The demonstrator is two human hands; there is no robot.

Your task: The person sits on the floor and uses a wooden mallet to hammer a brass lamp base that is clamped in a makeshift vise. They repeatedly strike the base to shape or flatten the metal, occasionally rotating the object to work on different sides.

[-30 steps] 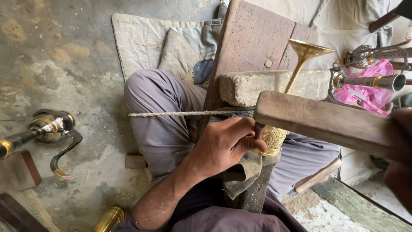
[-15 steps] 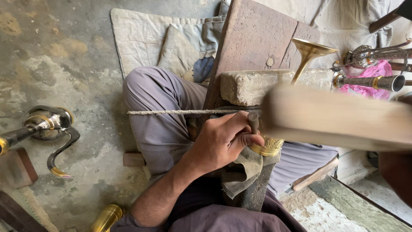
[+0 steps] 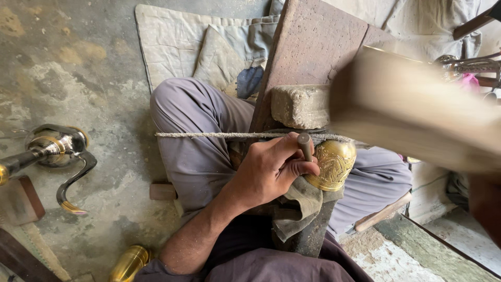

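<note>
My left hand [image 3: 271, 172] grips a short metal punch [image 3: 303, 145] and rests its tip on an engraved brass piece [image 3: 334, 164]. The brass piece sits on a grey cloth [image 3: 302, 206] atop a dark post between my crossed legs. A taut rope [image 3: 209, 134] runs across my knee to the post. At the right edge my right hand [image 3: 485, 206], blurred, holds a thick wooden beater [image 3: 417, 120]. The beater is raised above and to the right of the brass piece and is blurred by motion.
A rough stone block [image 3: 300, 104] sits against a slanted wooden board [image 3: 313, 47] behind the brass piece. A shiny metal fitting with a hook [image 3: 55, 146] lies at left, a brass cylinder [image 3: 128, 263] at bottom, a padded mat [image 3: 209, 47] on the concrete floor.
The wooden beater has swung up toward the camera and to the right, now large and blurred, hiding the brass funnel behind it. My left hand has kept the punch on the brass piece.
</note>
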